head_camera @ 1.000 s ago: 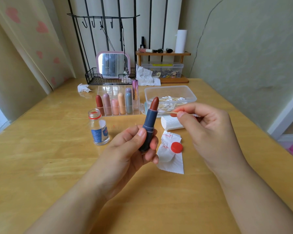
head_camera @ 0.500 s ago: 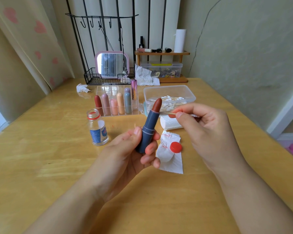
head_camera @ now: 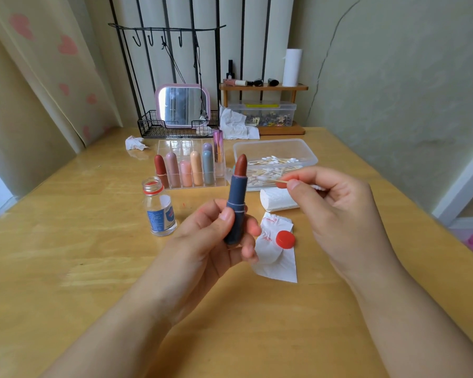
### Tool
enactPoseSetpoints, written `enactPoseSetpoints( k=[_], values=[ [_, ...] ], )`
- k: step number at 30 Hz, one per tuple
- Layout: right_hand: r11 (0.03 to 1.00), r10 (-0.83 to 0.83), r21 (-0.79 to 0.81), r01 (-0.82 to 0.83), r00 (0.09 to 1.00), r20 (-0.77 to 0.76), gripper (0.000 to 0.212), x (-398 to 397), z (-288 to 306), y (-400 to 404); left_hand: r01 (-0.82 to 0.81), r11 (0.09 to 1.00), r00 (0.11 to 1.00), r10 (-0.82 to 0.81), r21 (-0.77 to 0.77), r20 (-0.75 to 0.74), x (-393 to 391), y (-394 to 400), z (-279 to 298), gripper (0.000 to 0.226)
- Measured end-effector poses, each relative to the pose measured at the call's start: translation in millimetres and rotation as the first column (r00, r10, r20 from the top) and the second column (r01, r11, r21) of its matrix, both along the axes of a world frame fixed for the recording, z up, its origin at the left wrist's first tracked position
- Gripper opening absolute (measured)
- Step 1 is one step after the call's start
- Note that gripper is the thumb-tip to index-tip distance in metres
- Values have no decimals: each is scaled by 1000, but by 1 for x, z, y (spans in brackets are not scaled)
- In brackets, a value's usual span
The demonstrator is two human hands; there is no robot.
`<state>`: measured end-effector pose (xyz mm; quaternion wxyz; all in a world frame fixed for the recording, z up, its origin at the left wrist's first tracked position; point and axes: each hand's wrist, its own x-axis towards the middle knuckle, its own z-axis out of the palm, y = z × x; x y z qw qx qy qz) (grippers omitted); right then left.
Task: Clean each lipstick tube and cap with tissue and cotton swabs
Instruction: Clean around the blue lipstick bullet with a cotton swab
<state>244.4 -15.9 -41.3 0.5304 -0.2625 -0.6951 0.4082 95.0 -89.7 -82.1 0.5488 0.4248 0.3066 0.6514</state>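
My left hand [head_camera: 213, 241] grips an uncapped dark blue lipstick tube [head_camera: 236, 203] upright above the table, its brown-red bullet showing on top. My right hand [head_camera: 336, 211] pinches a cotton swab [head_camera: 271, 179] by its wooden stick, the white tip pointing left, close to the tube's upper rim. A stained white tissue [head_camera: 277, 255] lies flat below the hands, with a red bottle cap [head_camera: 285, 239] on it. Several capped lipsticks [head_camera: 186, 170] stand in a clear organiser behind.
An open glass bottle [head_camera: 160, 211] with a blue label stands left of the hands. A clear box of cotton swabs [head_camera: 276, 159] and a folded tissue pack [head_camera: 276, 200] sit behind. A mirror [head_camera: 183, 106], wire basket, wooden shelf and crumpled tissues line the far edge.
The left hand has tilted the lipstick back toward upright. The right hand has brought the swab's tip leftward, nearer the tube's rim.
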Motion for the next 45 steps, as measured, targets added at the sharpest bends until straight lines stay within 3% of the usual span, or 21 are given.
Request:
enactPoseSetpoints(
  k=[7,17,26,33,45],
  values=[
    [996,39,76,-44,997,64,15,-1,1,-8,-213,977,970,213,8,-118,3,1,0,27],
    [991,-29,131,11,990,135,13,-3,-2,-11,-314,949,910,308,22,-279,7,0,-2,29],
    [994,-14,106,3,994,104,22,1,-2,-4,-282,959,922,277,22,-269,7,-1,-2,27],
    [995,29,96,-38,996,87,14,0,-2,-5,-236,972,946,233,14,-227,8,-2,-1,25],
    [999,30,36,-30,999,10,27,0,1,-1,-73,997,990,76,27,-119,8,-5,5,21]
  ],
)
